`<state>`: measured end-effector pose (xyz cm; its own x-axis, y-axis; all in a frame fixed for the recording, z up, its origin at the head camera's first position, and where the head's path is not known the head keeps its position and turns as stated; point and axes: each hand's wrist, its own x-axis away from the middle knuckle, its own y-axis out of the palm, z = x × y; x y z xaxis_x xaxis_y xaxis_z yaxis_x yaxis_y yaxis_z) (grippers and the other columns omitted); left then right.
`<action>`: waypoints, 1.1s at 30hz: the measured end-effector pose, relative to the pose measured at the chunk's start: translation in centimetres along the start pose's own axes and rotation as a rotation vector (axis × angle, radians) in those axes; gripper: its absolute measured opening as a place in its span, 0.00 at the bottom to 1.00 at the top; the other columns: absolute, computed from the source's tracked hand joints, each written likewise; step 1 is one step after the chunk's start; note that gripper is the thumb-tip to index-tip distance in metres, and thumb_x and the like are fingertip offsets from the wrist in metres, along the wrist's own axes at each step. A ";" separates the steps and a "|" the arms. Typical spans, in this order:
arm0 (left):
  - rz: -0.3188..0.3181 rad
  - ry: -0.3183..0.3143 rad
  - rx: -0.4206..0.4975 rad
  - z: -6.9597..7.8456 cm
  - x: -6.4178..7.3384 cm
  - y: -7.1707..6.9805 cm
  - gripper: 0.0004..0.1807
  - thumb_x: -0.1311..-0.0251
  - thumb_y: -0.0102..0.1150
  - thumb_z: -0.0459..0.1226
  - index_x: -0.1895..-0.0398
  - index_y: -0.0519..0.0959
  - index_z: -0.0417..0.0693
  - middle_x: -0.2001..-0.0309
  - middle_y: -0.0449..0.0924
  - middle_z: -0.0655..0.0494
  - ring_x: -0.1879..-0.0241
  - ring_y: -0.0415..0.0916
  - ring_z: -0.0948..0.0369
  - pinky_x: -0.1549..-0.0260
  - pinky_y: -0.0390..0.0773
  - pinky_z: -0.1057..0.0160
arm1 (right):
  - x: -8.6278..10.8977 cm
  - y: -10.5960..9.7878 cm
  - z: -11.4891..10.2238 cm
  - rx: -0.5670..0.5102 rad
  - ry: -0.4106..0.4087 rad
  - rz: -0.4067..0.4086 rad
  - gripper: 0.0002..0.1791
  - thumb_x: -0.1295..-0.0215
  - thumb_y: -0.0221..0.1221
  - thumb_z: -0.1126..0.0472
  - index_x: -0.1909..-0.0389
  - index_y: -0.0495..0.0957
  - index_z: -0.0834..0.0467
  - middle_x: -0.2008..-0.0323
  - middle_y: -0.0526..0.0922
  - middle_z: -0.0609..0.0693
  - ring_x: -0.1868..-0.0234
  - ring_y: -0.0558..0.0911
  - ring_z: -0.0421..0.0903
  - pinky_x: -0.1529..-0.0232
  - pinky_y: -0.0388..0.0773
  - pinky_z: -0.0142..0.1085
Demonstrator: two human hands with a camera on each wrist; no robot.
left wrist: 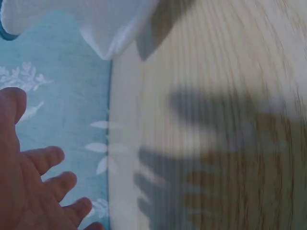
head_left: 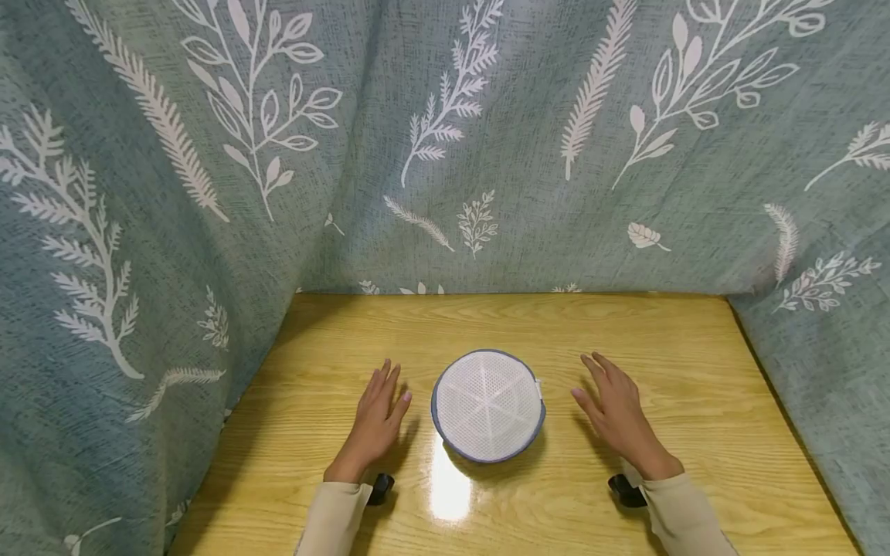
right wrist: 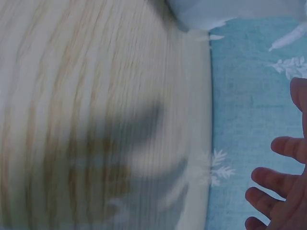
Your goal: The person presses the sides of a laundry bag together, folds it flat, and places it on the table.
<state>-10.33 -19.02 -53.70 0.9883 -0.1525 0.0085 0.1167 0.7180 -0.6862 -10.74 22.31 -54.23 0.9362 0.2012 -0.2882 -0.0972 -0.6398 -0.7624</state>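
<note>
A round white mesh laundry bag (head_left: pixel 488 405) with blue edging sits on the wooden table between my two hands. Seam lines cross its top like spokes, and a small white tag (head_left: pixel 538 388) sticks out at its right edge. To its left is my left hand (head_left: pixel 375 421), fingers extended and thumb apart, holding nothing. My right hand (head_left: pixel 617 411) hovers on the other side, fingers spread and likewise free of the bag. Each wrist view shows spread fingers with the bag's pale side at the top: the bag (left wrist: pixel 112 24) on the left, the bag (right wrist: pixel 225 10) on the right.
The wooden table (head_left: pixel 667 332) carries a bright light reflection in front of the bag. Grey-green curtains (head_left: pixel 528 139) with white leaf prints hang behind the table and along both sides. Black straps (head_left: pixel 381 489) circle the wrists below beige sleeves (head_left: pixel 684 510).
</note>
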 end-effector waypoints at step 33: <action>0.077 0.025 0.541 4.0 1.1 0.7 0.21 0.20 0.54 0.33 0.31 0.73 0.32 0.40 0.77 0.32 0.47 0.79 0.43 0.58 0.90 0.51 | 0.1 0.3 -5.4 -0.337 0.101 -0.022 0.23 0.18 0.56 0.61 0.28 0.71 0.65 0.39 0.80 0.65 0.50 0.83 0.53 0.53 0.85 0.40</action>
<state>-8.80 -15.98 -51.21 0.9941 -0.0965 -0.0488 0.0841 0.9736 -0.2124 -8.83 18.19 -51.36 0.9672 0.1540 -0.2019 0.0246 -0.8482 -0.5290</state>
